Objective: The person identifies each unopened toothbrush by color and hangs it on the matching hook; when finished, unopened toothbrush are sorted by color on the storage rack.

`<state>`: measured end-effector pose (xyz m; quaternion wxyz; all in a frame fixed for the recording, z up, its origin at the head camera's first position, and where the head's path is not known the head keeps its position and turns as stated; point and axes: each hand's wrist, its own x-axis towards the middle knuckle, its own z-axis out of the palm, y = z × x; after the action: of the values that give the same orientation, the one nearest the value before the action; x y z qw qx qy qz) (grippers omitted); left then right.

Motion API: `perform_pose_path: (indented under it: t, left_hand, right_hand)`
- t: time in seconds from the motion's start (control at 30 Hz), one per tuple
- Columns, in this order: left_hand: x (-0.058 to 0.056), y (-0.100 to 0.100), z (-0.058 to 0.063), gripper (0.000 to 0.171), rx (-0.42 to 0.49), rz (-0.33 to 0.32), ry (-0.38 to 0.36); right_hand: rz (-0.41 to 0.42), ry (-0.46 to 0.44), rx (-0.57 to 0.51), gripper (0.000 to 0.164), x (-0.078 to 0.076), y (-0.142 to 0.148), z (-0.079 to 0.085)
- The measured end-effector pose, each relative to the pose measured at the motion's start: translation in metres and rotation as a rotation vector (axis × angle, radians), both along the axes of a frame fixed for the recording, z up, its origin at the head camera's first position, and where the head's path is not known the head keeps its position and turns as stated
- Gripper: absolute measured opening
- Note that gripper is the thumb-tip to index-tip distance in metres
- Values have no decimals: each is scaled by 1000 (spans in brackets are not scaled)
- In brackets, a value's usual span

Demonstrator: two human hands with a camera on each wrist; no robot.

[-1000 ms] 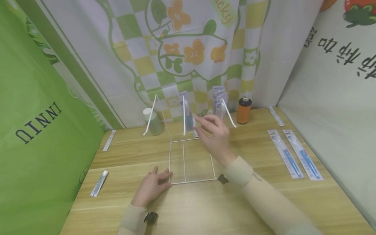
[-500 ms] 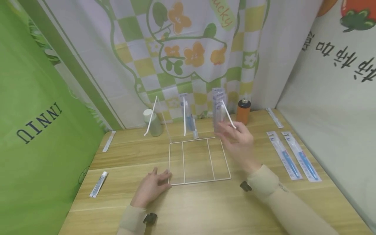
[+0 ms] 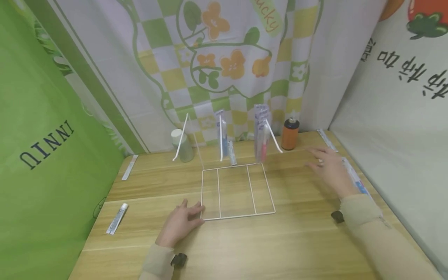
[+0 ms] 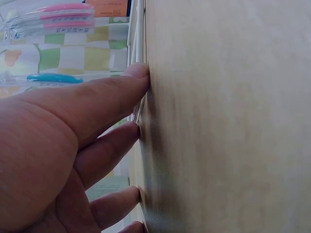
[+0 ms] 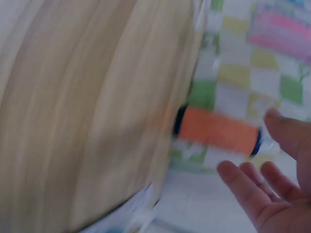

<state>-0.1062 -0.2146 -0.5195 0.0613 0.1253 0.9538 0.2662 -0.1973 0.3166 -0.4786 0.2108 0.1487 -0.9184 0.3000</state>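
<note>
A white wire display rack (image 3: 219, 194) stands on the wooden table in the head view, its hooks rising at the back. My left hand (image 3: 180, 223) rests with spread fingers at the front left corner of its base; the left wrist view has the thumb touching the wire. Packaged toothbrushes (image 3: 261, 132) hang at the right hook, and a blue packaged toothbrush (image 3: 223, 136) at the middle one. My right hand (image 3: 330, 173), fingers apart and holding nothing, hovers at the right, partly covering a packaged toothbrush (image 3: 357, 179) on the table.
Behind the rack are a pale green bottle (image 3: 184, 147) with a white cap and an orange bottle (image 3: 290, 135). A slim white packet (image 3: 232, 153) lies by the base. A small toothpaste tube (image 3: 117, 219) and narrow strips (image 3: 130, 167) lie near the table's sides.
My right hand has moved from the middle hook past the right hook to the toothbrushes at the right side of the table. My left hand has stayed at the rack's corner.
</note>
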Motion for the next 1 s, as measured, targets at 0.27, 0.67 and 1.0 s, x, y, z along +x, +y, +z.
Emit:
perform_pose_path:
  t: [0.27, 0.67, 1.0]
  left_hand:
    - [-1, 0, -1, 45, -2, -11, 9]
    - [-2, -1, 0, 45, 0, -7, 4]
    - [-2, -2, 0, 45, -1, -1, -2]
  right_hand:
    - [-55, -358, 85, 62, -4, 64, -3]
    - [-66, -434, 100, 54, -7, 90, -23]
    - [-70, -435, 65, 56, -15, 90, -26]
